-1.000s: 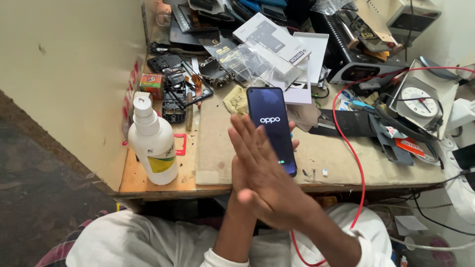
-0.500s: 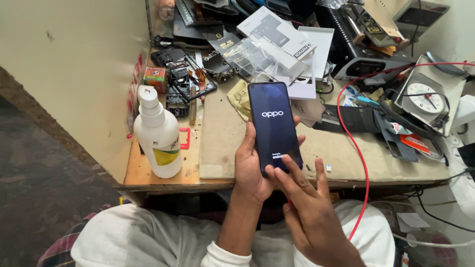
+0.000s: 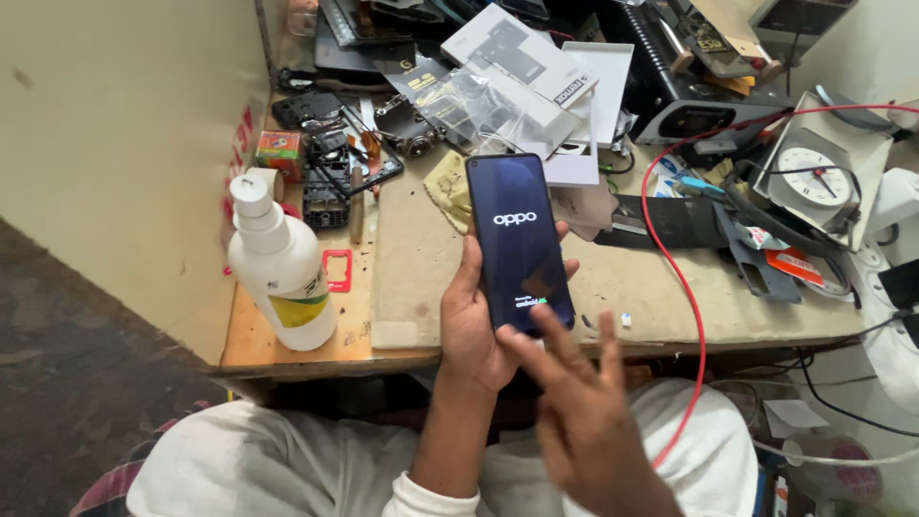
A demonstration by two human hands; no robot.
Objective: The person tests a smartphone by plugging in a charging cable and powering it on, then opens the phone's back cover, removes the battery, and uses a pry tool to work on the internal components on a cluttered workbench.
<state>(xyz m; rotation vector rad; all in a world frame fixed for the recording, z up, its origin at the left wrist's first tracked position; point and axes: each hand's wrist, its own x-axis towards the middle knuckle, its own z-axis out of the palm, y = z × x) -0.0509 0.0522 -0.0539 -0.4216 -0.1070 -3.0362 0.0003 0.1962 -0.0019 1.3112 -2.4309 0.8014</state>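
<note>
Head view: the left hand (image 3: pixel 479 330) grips a dark smartphone (image 3: pixel 518 244) from below and behind, thumb along the left edge and fingertips wrapping the right edge; the phone is held upright above the front edge of the wooden workbench (image 3: pixel 402 287), its screen lit with a white logo on a dark ground. The right hand (image 3: pixel 584 421) is open and holds nothing, its fingers loosely spread, with the index finger (image 3: pixel 526 340) extended to the lower part of the screen; whether it touches the glass cannot be told. A white plastic bottle (image 3: pixel 280 268) with a yellow-banded label stands upright at the left front corner of the bench, well apart from the phone. A red cable (image 3: pixel 670 258) runs across the bench to the right of the phone and drops over the front edge. A white dial gauge (image 3: pixel 814 177) sits at the far right. White cartons (image 3: pixel 522 62) and clear plastic bags (image 3: pixel 469 101) lie behind the phone.
</note>
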